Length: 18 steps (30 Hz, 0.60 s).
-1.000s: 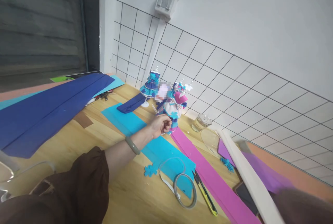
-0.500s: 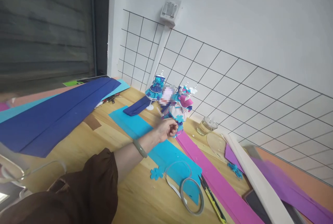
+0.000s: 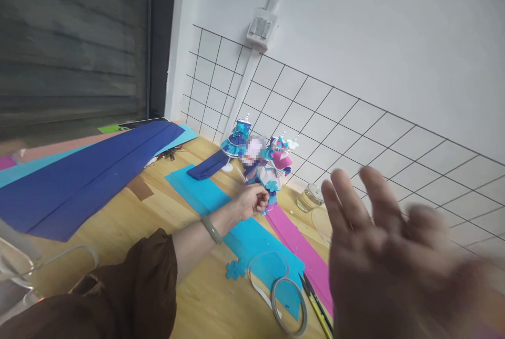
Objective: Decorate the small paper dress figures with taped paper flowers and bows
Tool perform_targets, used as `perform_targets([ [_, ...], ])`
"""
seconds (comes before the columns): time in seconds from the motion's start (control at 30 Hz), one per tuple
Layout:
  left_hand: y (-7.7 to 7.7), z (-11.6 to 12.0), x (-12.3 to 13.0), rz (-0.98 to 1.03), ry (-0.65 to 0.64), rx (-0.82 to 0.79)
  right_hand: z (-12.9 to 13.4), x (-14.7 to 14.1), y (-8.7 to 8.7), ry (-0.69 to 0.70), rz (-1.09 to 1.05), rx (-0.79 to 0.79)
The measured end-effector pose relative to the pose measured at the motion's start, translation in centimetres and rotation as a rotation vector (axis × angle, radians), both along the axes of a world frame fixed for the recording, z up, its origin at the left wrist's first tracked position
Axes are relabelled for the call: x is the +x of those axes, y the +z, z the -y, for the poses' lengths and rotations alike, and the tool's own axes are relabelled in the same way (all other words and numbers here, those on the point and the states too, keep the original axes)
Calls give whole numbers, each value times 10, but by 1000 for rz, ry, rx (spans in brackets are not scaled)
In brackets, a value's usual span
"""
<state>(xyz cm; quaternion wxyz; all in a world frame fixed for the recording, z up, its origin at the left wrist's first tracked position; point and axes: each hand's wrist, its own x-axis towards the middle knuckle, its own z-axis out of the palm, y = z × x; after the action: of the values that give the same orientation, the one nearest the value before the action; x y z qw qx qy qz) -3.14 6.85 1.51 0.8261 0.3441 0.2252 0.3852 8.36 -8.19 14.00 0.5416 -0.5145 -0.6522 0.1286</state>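
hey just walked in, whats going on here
A person sits or stands at a wooden table with small dressed figures on it. The left hand is curled against the lower part of a white, blue and pink figure; whether it grips anything is hidden. The right hand, blurred and open, hangs in the air near the camera. A blue figure stands farther back, and a turquoise strip and a pink strip lie nearby.

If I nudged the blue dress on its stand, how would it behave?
It would probably tip easily: the flared skirt of the blue dress spreads wider than its small round base. The skirt would likely give softly, since its layers look like cloth.
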Motion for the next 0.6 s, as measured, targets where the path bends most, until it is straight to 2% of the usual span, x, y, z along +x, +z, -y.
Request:
perform_targets([
  [0.07,-1,0,1,-2,4,1,-35,-6,-1,-63,-90,152],
  [0.1,-1,0,1,-1,7,1,-55,-6,-1,-135,-228,252],
  [0.13,-2,0,1,1,8,2,-75,-5,-2,-156,-247,257],
  [0.2,-2,-1,2,9,10,4,-109,1,0,-191,-101,201],
  [0.27,-2,-2,1,18,11,6,-132,7,6,-146,78,124],
  [0.43,0,-3,0,40,7,5,-154,14,23,-75,402,-48],
  [0.6,2,-1,-1,47,-6,-9,-156,16,26,-109,440,-70],
])
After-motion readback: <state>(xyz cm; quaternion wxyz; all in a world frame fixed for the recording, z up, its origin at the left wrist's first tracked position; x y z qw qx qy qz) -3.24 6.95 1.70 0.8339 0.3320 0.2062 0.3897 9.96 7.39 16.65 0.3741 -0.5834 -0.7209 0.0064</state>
